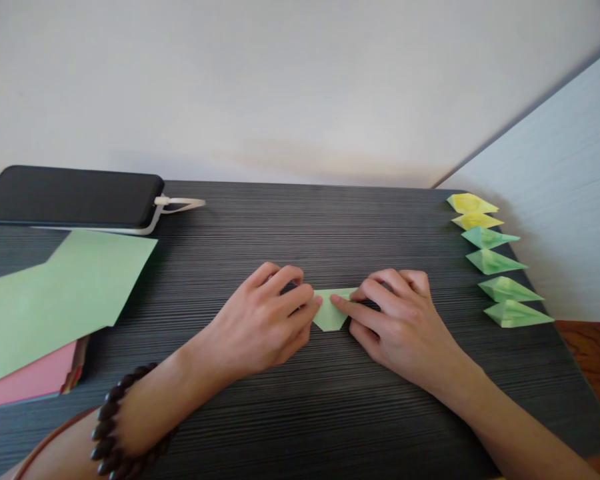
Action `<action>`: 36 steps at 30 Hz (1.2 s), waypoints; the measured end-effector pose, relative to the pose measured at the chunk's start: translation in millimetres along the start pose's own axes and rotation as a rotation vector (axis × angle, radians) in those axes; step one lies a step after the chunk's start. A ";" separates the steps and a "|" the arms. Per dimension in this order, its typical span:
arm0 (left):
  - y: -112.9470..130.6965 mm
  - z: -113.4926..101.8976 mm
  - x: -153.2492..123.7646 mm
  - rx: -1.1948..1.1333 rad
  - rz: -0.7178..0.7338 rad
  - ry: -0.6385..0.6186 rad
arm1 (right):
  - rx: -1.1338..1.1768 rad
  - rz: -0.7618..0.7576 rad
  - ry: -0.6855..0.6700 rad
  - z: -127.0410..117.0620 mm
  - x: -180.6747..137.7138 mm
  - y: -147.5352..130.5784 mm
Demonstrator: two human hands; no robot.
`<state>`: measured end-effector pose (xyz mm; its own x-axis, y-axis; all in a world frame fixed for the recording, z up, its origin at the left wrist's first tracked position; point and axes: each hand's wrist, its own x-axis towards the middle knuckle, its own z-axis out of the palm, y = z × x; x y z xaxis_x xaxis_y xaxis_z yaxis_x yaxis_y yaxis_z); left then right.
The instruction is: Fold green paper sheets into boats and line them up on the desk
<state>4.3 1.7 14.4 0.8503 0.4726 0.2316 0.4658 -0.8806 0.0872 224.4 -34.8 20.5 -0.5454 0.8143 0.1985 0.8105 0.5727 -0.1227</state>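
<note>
A small folded piece of light green paper (331,319) lies on the dark table in front of me, its lower corners slanting inward. My left hand (267,320) has its fingers curled, with thumb and fingertip closed on the paper's left edge. On the right side, my right hand (397,317) presses a fingertip onto the paper's top face, with the thumb below beside the lower right edge and the other fingers bent at the upper right corner. Both hands partly cover the paper's ends.
Several folded yellow and green paper pieces (497,260) stand in a column along the table's right edge. At left, light green sheets (80,287) lie over a stack of pink paper (35,375). Behind them sits a black phone (70,197) with a white cable (183,203). A wall (300,87) borders the back.
</note>
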 end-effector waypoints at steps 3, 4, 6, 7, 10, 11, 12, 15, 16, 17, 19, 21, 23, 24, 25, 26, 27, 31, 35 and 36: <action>1.7 0.8 -1.1 -0.005 -0.013 0.012 | 0.119 0.079 0.038 4.1 1.7 -2.1; 1.6 0.9 -1.4 -0.012 -0.017 0.018 | 0.164 0.111 0.049 6.0 2.5 -2.5; 1.1 1.1 -1.3 -0.026 -0.020 0.029 | 0.239 0.180 0.077 10.8 4.9 -3.1; 0.8 1.2 -0.9 -0.028 -0.016 0.034 | 0.263 0.215 0.091 13.4 6.3 -3.5; 0.7 1.4 0.8 -0.010 0.001 0.048 | 0.301 0.295 0.111 20.8 10.5 -5.2; 0.8 1.5 1.3 -0.001 0.006 0.050 | 0.309 0.309 0.108 22.5 11.5 -6.0; 1.0 1.6 1.7 0.008 0.007 0.052 | 0.319 0.317 0.100 23.5 12.2 -6.7; 1.5 1.8 2.1 0.009 -0.007 0.042 | 0.366 0.338 0.059 22.8 12.5 -7.3; 1.5 1.9 2.1 0.001 -0.017 0.043 | 0.383 0.348 0.039 21.5 12.3 -6.6; 1.3 2.1 2.1 -0.010 -0.029 0.044 | 0.401 0.360 0.018 20.1 12.1 -5.4; 0.5 2.6 2.0 -0.036 -0.042 0.055 | 0.434 0.380 -0.029 17.0 11.9 -2.2; -0.6 3.2 1.7 -0.061 -0.045 0.078 | 0.464 0.387 -0.066 14.6 12.1 1.6; -1.9 4.0 1.0 -0.084 -0.049 0.101 | 0.489 0.388 -0.087 12.7 12.6 5.1; -2.4 4.4 0.5 -0.093 -0.050 0.111 | 0.501 0.387 -0.095 11.9 12.8 6.7; -2.9 4.7 -0.1 -0.099 -0.052 0.118 | 0.516 0.384 -0.101 11.2 12.9 8.2; -3.4 5.1 -0.7 -0.101 -0.053 0.126 | 0.533 0.380 -0.107 10.6 12.9 9.7; -3.7 5.4 -1.2 -0.101 -0.055 0.132 | 0.552 0.375 -0.110 10.1 12.8 11.1; -4.6 6.0 -1.7 -0.095 -0.066 0.174 | 0.594 0.362 -0.115 9.0 12.0 16.3; -6.5 6.2 -2.2 -0.106 -0.091 0.170 | 0.624 0.352 -0.138 7.9 11.3 19.9; -7.5 6.5 -2.7 -0.125 -0.087 0.164 | 0.633 0.349 -0.142 7.4 11.2 20.5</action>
<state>0.1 7.3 6.8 0.7521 0.5442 0.3718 0.4931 -0.8389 0.2304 233.4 -13.2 13.0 -0.3356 0.9389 -0.0771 0.6868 0.1878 -0.7022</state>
